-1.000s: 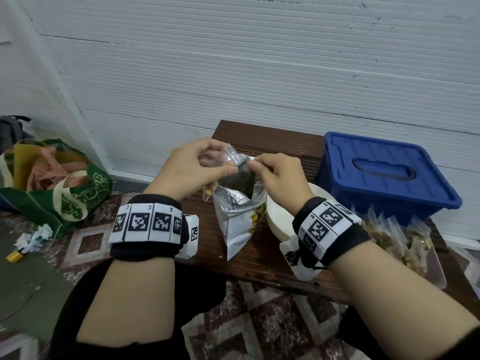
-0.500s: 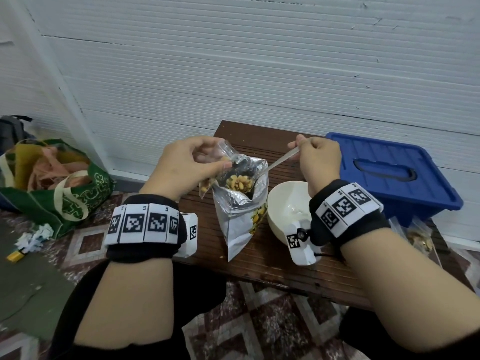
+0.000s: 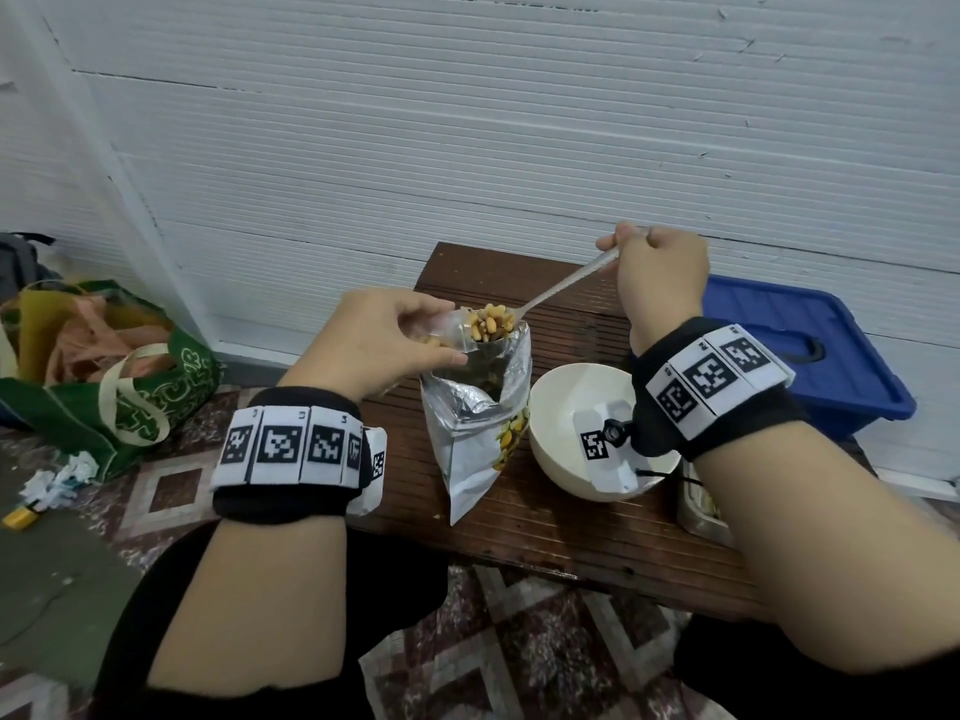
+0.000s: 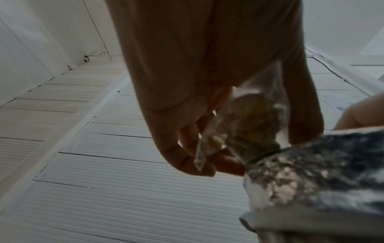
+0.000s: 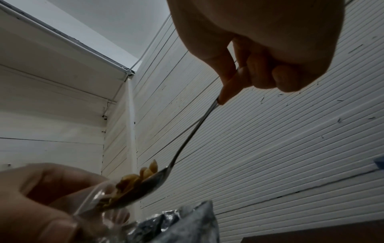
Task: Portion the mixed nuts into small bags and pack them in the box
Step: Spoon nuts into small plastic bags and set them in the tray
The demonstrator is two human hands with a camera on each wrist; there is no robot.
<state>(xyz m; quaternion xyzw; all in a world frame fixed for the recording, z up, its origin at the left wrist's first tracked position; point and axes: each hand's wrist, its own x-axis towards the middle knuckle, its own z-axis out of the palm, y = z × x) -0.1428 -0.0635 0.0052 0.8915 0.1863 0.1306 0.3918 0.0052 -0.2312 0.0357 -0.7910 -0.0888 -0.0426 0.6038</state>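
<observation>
A silver foil nut pouch [image 3: 480, 418] stands open on the brown bench [image 3: 550, 532]. My left hand [image 3: 395, 345] holds a small clear bag [image 3: 449, 332] by its mouth just above the pouch; in the left wrist view the bag [image 4: 245, 125] hangs between thumb and fingers with some nuts inside. My right hand [image 3: 657, 275] grips the handle of a metal spoon [image 3: 558, 293]. The spoon bowl, heaped with nuts [image 3: 491, 320], sits at the small bag's mouth; the right wrist view shows the spoon [image 5: 187, 148] and nuts [image 5: 143, 174] there. A blue lidded box [image 3: 810, 356] stands at the right.
A white bowl [image 3: 561, 407] sits right of the pouch, partly behind my right wrist. A tray of filled small bags [image 3: 698, 504] peeks out under my right forearm. A green tote bag [image 3: 130, 392] and paper scraps lie on the floor at left. A white wall stands close behind.
My right hand went from the pouch mouth up and to the right, lifting the spoon out of the pouch loaded with nuts to the small bag's mouth. My left hand stayed holding the small bag.
</observation>
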